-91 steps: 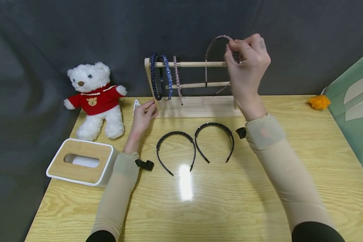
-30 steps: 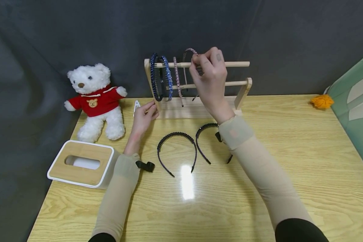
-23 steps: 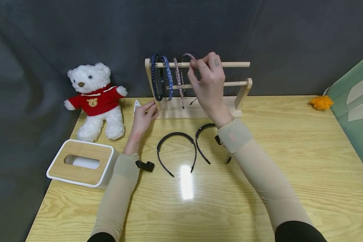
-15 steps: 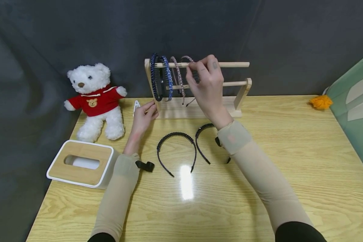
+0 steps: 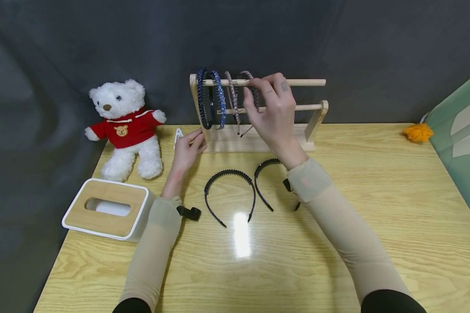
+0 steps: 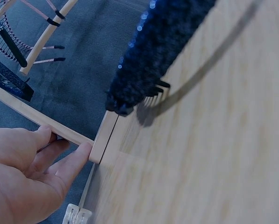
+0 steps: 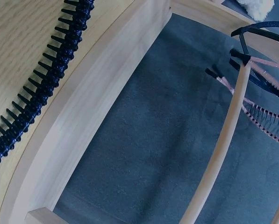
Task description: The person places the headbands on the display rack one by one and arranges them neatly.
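Note:
A wooden headband rack (image 5: 258, 140) stands at the back of the table. My left hand (image 5: 185, 150) pinches its left side post, thumb and fingers on either side in the left wrist view. Two blue headbands (image 5: 221, 100) hang at the rack's left end. To their right hang a pink headband (image 5: 233, 98) and a second pink headband (image 5: 246, 73), both around the rods. My right hand (image 5: 274, 104) is over that second one, its thumb and index finger spread apart, the index fingertip right at the band's top. The right wrist view shows this pink headband (image 7: 266, 125) without the hand.
Two black toothed headbands lie on the table: one headband (image 5: 229, 172) in front of the rack, the other headband (image 5: 259, 189) partly hidden under my right forearm. A white teddy bear (image 5: 121, 126), a tissue box (image 5: 109, 224) and a white hair clip (image 5: 178, 134) are at left; orange yarn (image 5: 417, 132) at right.
My right hand has carried the second pink headband leftward along the rods, from the rack's right end to beside the first pink one, and its fingers have parted. The left hand stays put.

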